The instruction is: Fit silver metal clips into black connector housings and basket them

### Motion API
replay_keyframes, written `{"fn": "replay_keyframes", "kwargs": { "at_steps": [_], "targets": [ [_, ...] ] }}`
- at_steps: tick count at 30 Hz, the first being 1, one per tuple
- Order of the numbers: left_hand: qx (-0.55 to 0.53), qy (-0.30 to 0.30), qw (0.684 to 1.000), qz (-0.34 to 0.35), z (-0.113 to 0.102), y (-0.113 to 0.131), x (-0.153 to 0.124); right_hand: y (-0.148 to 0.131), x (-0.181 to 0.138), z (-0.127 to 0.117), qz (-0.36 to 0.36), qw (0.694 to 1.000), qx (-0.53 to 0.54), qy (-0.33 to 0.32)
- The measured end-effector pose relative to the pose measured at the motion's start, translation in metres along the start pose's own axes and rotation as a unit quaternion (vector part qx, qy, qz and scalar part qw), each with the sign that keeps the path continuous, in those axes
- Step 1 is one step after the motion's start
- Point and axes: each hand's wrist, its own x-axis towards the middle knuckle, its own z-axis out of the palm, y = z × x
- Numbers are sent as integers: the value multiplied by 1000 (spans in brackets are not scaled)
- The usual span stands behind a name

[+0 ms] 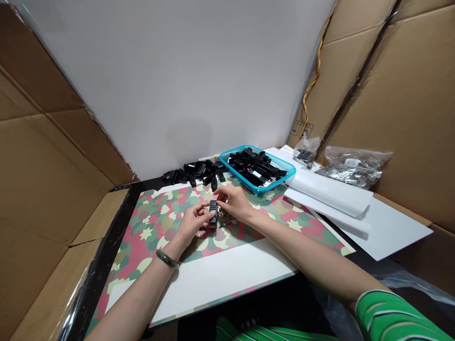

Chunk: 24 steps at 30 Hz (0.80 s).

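Note:
Upright between my fingers, over the patterned table cover, is a small black plastic case (213, 213). My left hand (195, 219) is closed round its side, with the thumb across its face. At its top end my right hand (232, 202) is closed in a pinch; whatever sits between those fingertips is too small to make out. Beneath and beside the right hand lies a pile of small metallic bits (227, 219), partly covered by the fingers.
A blue basket (261, 190) full of black plastic parts stands behind my right hand. More loose black parts (192, 173) lie along the wall. To the right are white sheets (330, 192) and clear bags of small parts (350, 173). Cardboard walls (46, 156) flank the table.

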Motion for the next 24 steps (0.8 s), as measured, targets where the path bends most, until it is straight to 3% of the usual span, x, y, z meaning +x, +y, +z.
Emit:
{"fn": "replay_keyframes", "kwargs": {
  "at_steps": [9, 14, 19, 24],
  "targets": [
    [-74, -81, 993, -47, 0, 3, 0, -3, 0, 0, -31, 999, 12, -24],
    [-147, -85, 983, -69, -3, 3, 1, -10, 0, -2, -46, 998, 47, -6],
    [-214, -66, 972, -65, -6, 3, 3, -19, -1, -7, -115, 993, 6, 40],
    [-248, -76, 964, -63, -4, 5, 1, -20, -3, -6, -174, 984, -36, 26]
  ]
}}
